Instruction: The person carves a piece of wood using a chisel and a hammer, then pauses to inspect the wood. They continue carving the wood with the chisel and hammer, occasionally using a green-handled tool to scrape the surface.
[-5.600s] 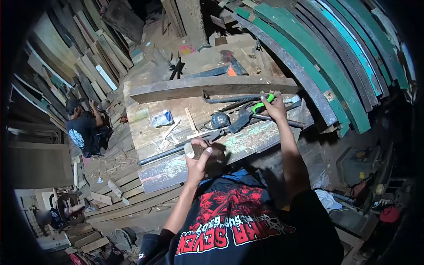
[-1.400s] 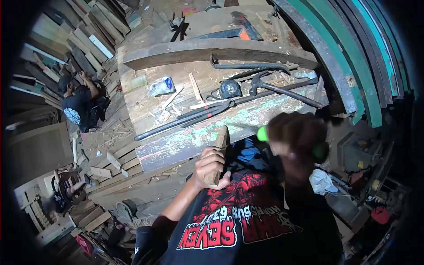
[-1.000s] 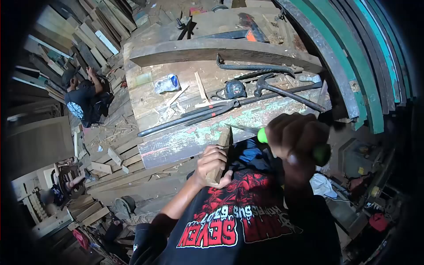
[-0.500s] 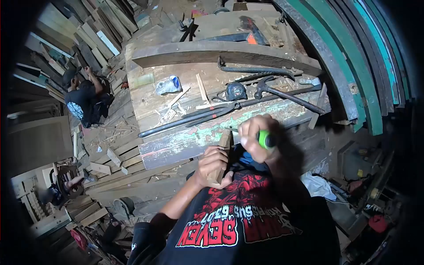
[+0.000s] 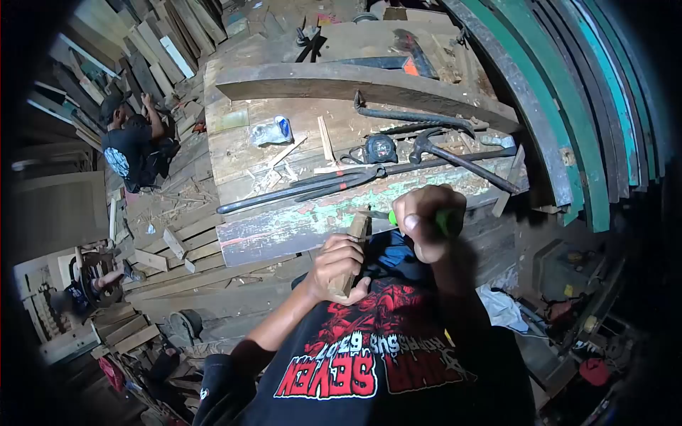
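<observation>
My left hand (image 5: 337, 266) is closed around a short piece of wood (image 5: 361, 226), held in front of my shirt at the near edge of the bench. The wood's upper end sticks out past my fingers. In my right hand (image 5: 428, 216) is a green-handled tool (image 5: 393, 217) with a thin metal blade, gripped in wrapped fingers. Its blade points left to the top end of the wood; whether it is a chisel, a knife or a screwdriver I cannot tell. Shadow and my fingers hide most of the handle.
On the bench (image 5: 256, 238) lie a claw hammer (image 5: 462, 162), a tape measure (image 5: 381, 149), long-handled pincers (image 5: 305, 188), a pry bar (image 5: 412, 116), a crumpled plastic bag (image 5: 271, 132) and a curved beam (image 5: 305, 73). Green boards (image 5: 568, 121) stand at right. Another person (image 5: 135, 145) sits at left.
My right hand has turned and shifted slightly right, so the tool's green handle now shows beside the fingers and more blade is visible. My left hand keeps its hold on the wood.
</observation>
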A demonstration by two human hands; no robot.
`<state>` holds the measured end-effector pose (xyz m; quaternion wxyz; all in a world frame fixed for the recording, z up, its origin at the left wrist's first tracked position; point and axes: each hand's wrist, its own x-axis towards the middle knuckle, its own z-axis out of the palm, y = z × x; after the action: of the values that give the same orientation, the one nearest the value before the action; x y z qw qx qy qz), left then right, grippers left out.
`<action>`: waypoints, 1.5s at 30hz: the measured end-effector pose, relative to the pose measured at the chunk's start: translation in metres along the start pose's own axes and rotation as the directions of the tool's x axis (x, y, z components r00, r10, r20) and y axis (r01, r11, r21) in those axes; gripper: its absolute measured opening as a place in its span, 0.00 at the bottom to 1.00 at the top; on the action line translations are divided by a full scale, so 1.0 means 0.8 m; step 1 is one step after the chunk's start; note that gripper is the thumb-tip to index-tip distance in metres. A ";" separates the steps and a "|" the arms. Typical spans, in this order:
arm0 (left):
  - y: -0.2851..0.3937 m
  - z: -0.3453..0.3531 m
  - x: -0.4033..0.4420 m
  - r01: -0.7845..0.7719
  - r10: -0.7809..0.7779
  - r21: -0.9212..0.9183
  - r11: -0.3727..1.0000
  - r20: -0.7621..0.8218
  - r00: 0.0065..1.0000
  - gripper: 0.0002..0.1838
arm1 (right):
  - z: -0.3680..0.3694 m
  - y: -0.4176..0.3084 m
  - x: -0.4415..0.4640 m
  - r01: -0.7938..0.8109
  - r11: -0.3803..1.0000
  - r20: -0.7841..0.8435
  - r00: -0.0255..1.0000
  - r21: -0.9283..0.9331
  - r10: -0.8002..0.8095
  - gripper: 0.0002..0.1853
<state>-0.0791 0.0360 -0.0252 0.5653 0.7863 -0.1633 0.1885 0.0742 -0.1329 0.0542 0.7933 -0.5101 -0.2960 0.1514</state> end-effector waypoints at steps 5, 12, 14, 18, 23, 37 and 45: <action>0.001 -0.002 -0.004 0.000 0.000 0.001 1.000 0.018 1.000 0.13 | 0.012 -0.055 0.015 0.074 0.966 -0.033 0.997 0.247 -0.068 0.14; -0.002 0.002 0.002 -0.017 0.017 0.000 1.000 -0.001 1.000 0.12 | 0.007 0.025 0.004 0.030 0.971 0.160 0.987 -0.236 0.009 0.12; 0.002 -0.001 0.001 -0.006 0.006 0.003 1.000 0.013 1.000 0.12 | -0.029 0.026 -0.016 -0.189 0.977 -0.098 0.979 -0.102 0.180 0.12; 0.001 -0.002 -0.004 0.014 -0.014 0.002 1.000 -0.002 1.000 0.13 | -0.039 -0.043 0.016 0.037 0.989 0.034 0.999 0.143 -0.043 0.12; 0.001 0.001 -0.002 0.004 -0.004 0.014 1.000 -0.017 1.000 0.13 | -0.032 0.004 -0.008 0.061 0.994 0.038 0.997 0.096 -0.065 0.11; 0.005 0.002 0.001 -0.004 0.004 0.033 0.999 -0.002 1.000 0.12 | 0.007 0.044 -0.021 0.135 0.990 0.017 0.991 -0.032 -0.134 0.16; 0.001 0.002 -0.005 0.006 -0.006 0.015 1.000 0.027 1.000 0.11 | -0.004 -0.085 0.018 0.230 0.950 0.040 0.969 0.212 -0.243 0.13</action>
<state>-0.0823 0.0341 -0.0271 0.5579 0.7933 -0.1672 0.1774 0.0830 -0.1570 0.1184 0.8440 -0.3809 -0.3636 0.1017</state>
